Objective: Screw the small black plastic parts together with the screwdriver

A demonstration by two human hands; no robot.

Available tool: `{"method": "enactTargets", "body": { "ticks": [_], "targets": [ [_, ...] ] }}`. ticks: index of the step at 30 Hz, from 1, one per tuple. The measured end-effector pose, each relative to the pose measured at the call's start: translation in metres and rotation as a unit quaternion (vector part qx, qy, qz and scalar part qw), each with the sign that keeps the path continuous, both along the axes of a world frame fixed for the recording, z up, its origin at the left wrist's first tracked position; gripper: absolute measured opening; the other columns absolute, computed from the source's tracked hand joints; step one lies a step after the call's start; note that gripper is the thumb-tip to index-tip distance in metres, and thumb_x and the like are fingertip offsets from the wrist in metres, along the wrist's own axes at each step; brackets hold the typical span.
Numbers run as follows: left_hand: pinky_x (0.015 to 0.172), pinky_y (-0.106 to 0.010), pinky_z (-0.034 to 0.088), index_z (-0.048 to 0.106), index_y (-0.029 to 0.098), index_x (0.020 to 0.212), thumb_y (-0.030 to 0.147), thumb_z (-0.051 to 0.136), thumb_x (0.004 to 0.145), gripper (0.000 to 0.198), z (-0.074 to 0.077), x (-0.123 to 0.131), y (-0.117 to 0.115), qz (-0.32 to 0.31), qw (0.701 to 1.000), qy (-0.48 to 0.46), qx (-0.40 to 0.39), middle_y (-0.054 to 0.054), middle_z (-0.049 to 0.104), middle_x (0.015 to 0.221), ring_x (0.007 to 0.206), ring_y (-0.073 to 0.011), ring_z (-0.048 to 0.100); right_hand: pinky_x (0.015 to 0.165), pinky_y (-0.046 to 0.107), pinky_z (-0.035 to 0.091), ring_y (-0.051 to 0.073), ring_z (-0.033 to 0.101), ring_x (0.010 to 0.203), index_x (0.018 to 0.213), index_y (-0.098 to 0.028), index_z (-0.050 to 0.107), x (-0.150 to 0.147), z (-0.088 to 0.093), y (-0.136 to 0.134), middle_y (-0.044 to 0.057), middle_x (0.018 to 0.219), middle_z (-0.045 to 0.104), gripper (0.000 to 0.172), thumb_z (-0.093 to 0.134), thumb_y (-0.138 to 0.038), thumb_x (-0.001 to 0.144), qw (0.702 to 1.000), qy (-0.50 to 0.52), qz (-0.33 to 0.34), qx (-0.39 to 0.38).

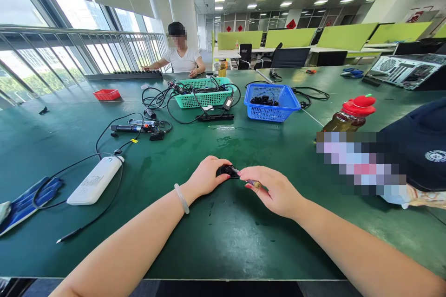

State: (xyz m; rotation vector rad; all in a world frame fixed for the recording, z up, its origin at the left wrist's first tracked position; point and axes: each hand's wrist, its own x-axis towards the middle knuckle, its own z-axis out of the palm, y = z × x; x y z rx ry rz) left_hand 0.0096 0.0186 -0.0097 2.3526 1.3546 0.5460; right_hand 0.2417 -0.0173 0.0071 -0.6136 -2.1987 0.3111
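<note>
My left hand (207, 176) is closed around a small black part (228, 170) that rests on the green table (223, 241). My right hand (275, 190) pinches a thin tool with a brown handle (256, 184), its tip touching the black part. Both hands meet at the middle of the table, close to me. A pale bangle sits on my left wrist. Most of the black part is hidden by my fingers.
A white power bank (95, 179) with a black cable lies left, with a blue glove (24, 202) beyond it. A teal basket (204, 90), a blue basket (270, 101) and a small red tray (106, 94) stand further back. A red-capped bottle (350, 116) is right. A person sits at the far side.
</note>
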Motion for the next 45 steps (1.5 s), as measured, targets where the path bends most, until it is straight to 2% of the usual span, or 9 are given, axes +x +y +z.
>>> {"method": "enactTargets", "body": {
  "ticks": [6,11,18,20,23,31,38,42,45],
  "targets": [
    [0.103,-0.042,0.045,0.065,0.024,0.120,0.027,0.063,0.087,0.033,0.001,0.001,0.000,0.003,1.000,0.002,-0.003,-0.005,0.068,0.116,0.115,-0.0245,0.055,0.078,0.034,0.061,0.018,0.071,0.084,0.100,-0.026,0.062,-0.005,0.002,0.000,0.006,0.097,0.072,0.009,0.056,-0.022,0.093,0.999,-0.001,-0.042,0.003],
    [0.102,-0.041,0.046,0.066,0.024,0.119,0.029,0.065,0.087,0.033,0.000,0.000,0.001,0.009,1.000,-0.008,-0.006,-0.006,0.068,0.115,0.115,-0.0243,0.054,0.075,0.033,0.061,0.018,0.070,0.082,0.101,-0.025,0.057,-0.007,0.001,0.000,0.006,0.096,0.070,0.009,0.054,-0.021,0.094,0.999,0.023,-0.047,0.002],
    [0.103,-0.042,0.046,0.067,0.026,0.118,0.032,0.066,0.085,0.033,-0.001,-0.002,0.002,0.015,1.000,-0.012,-0.007,-0.006,0.068,0.114,0.114,-0.0243,0.055,0.078,0.033,0.060,0.017,0.070,0.085,0.092,-0.024,0.056,-0.008,-0.002,-0.002,0.007,0.102,0.071,0.008,0.050,-0.018,0.093,0.994,0.060,-0.046,-0.083],
    [0.102,-0.041,0.046,0.067,0.026,0.118,0.032,0.066,0.086,0.033,0.000,-0.002,0.001,0.015,1.000,-0.010,-0.006,-0.006,0.068,0.113,0.114,-0.0243,0.056,0.078,0.033,0.060,0.017,0.070,0.084,0.096,-0.024,0.057,-0.007,-0.002,-0.003,0.007,0.103,0.071,0.007,0.051,-0.021,0.094,0.994,0.057,-0.030,-0.091],
    [0.102,-0.041,0.046,0.067,0.025,0.119,0.030,0.066,0.086,0.033,0.001,-0.001,0.001,0.018,1.000,-0.006,-0.004,-0.006,0.068,0.113,0.113,-0.0243,0.056,0.077,0.032,0.061,0.016,0.070,0.081,0.112,-0.024,0.057,-0.005,-0.003,-0.002,0.008,0.104,0.071,0.018,0.048,-0.024,0.097,0.994,0.062,0.001,-0.092],
    [0.102,-0.041,0.046,0.066,0.024,0.120,0.029,0.064,0.086,0.034,0.000,-0.001,0.000,0.016,1.000,-0.003,-0.009,-0.006,0.069,0.114,0.113,-0.0243,0.056,0.074,0.032,0.063,0.016,0.072,0.080,0.107,-0.028,0.064,-0.004,-0.004,0.002,0.005,0.103,0.074,0.014,0.058,-0.025,0.095,0.998,0.061,-0.018,-0.025],
    [0.098,-0.039,0.047,0.066,0.024,0.121,0.026,0.062,0.086,0.035,0.000,0.000,-0.001,0.010,1.000,-0.005,0.002,-0.005,0.069,0.111,0.110,-0.0234,0.056,0.074,0.031,0.061,0.016,0.071,0.080,0.102,-0.026,0.069,-0.010,-0.003,-0.005,0.006,0.104,0.075,0.013,0.057,-0.023,0.095,0.996,-0.004,0.023,0.092],
    [0.098,-0.038,0.047,0.066,0.024,0.121,0.025,0.062,0.085,0.036,0.002,0.001,-0.003,0.014,1.000,-0.003,0.005,-0.005,0.069,0.110,0.110,-0.0232,0.056,0.076,0.033,0.059,0.016,0.069,0.081,0.098,-0.021,0.069,-0.013,-0.003,-0.011,0.008,0.100,0.075,0.013,0.057,-0.020,0.095,0.984,-0.042,0.017,0.174],
    [0.098,-0.039,0.047,0.066,0.024,0.120,0.026,0.063,0.084,0.036,0.002,0.001,-0.003,0.019,1.000,0.000,0.006,-0.005,0.069,0.110,0.110,-0.0236,0.055,0.076,0.032,0.059,0.016,0.069,0.080,0.097,-0.019,0.068,-0.014,-0.001,-0.012,0.008,0.098,0.075,0.012,0.057,-0.019,0.095,0.979,-0.045,0.018,0.200]
  ]
}}
